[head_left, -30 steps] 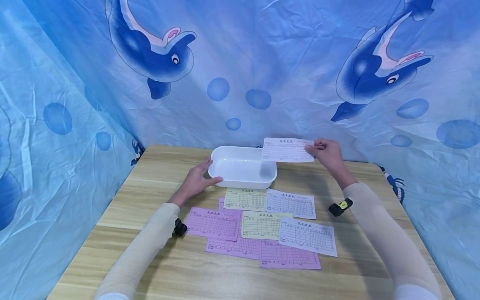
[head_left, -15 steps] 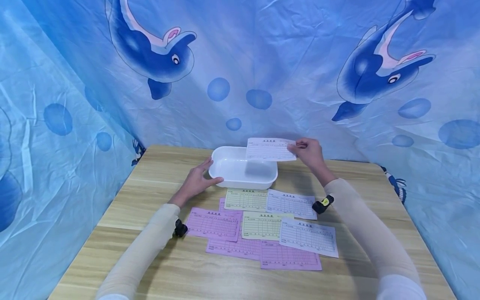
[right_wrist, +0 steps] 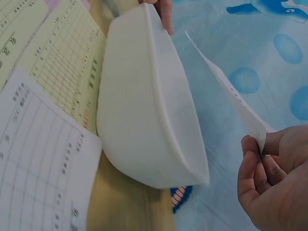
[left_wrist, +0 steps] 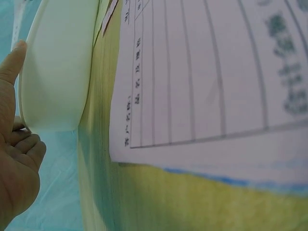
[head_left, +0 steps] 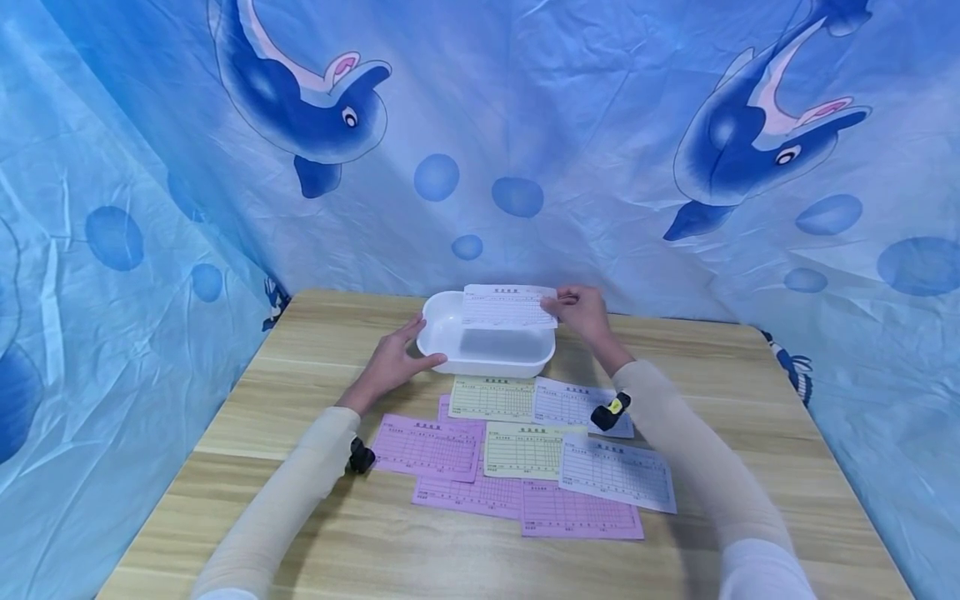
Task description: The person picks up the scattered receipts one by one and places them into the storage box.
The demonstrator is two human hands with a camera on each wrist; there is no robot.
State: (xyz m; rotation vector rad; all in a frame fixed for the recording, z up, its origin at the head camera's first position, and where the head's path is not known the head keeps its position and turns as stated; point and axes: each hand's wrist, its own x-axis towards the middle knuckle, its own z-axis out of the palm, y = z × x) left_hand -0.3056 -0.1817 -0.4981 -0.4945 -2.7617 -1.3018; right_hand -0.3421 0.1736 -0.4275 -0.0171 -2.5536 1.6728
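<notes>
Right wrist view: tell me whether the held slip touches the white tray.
No, a visible gap separates the slip, pinched by the right hand, from the tray.

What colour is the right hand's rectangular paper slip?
The slip is white, best seen in head view.

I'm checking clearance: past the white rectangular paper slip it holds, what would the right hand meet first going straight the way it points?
Probably the left hand at the opposite end of the white, rounded plastic tray, though height is unclear; its rim might come first.
</notes>
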